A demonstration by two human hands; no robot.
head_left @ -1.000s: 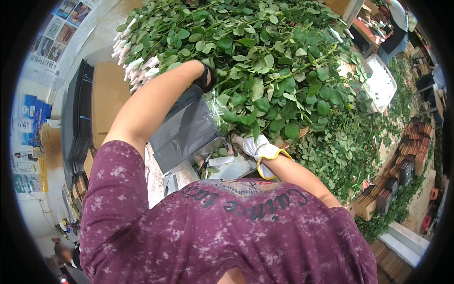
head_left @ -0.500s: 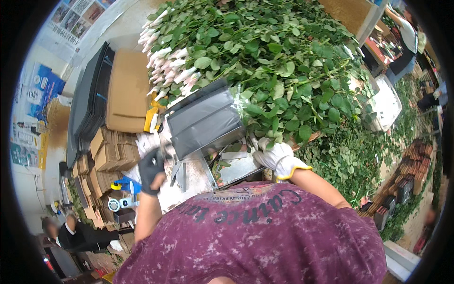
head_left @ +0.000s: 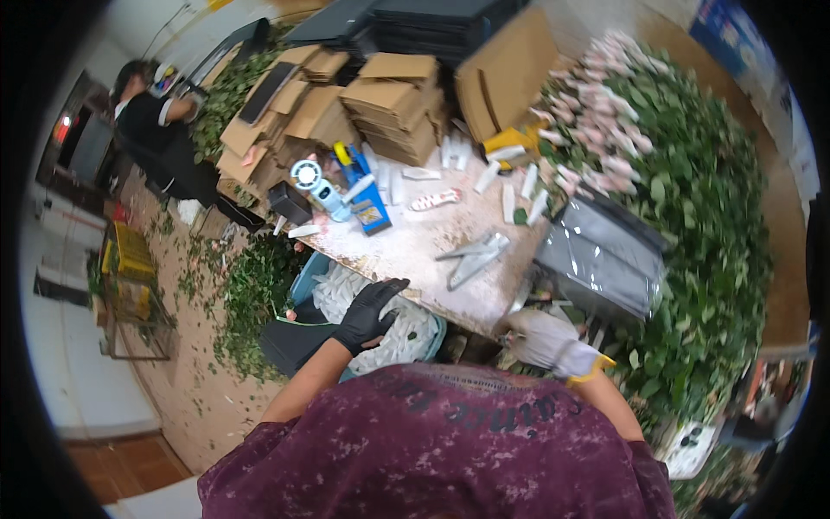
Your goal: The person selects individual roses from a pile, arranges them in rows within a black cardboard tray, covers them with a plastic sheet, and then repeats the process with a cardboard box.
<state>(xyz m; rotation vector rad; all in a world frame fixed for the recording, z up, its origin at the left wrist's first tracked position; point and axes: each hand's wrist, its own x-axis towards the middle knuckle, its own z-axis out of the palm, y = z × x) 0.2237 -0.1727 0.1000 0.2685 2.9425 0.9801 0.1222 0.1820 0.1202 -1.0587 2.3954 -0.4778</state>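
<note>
My left hand (head_left: 370, 318), in a black glove, is over a light blue tub (head_left: 432, 349) at the table's front edge. Its fingers are stretched apart over the white sleeve-like pieces (head_left: 341, 290) filling the tub, and no held thing shows. My right hand (head_left: 549, 343), in a white glove with a yellow cuff, is at the table edge, below a black sheet-like bundle under clear film (head_left: 605, 255). Its fingertips are blurred, so I cannot make out whether they hold anything. A grey metal hand tool with two spread arms (head_left: 474, 258) lies on the table (head_left: 415, 251) between both hands.
Flower stems with pale, wrapped heads (head_left: 605, 112) pile up at the right. Folded cardboard (head_left: 393, 104) is stacked at the back, near a small blue fan (head_left: 318, 189) and a blue-and-yellow tool (head_left: 363, 195). Leaves litter the floor (head_left: 186, 346); a person in black (head_left: 160, 138) stands far left.
The view has swung left, bringing the tub and floor into sight. My left hand has moved from above the table to the tub. My right hand stays near the table edge.
</note>
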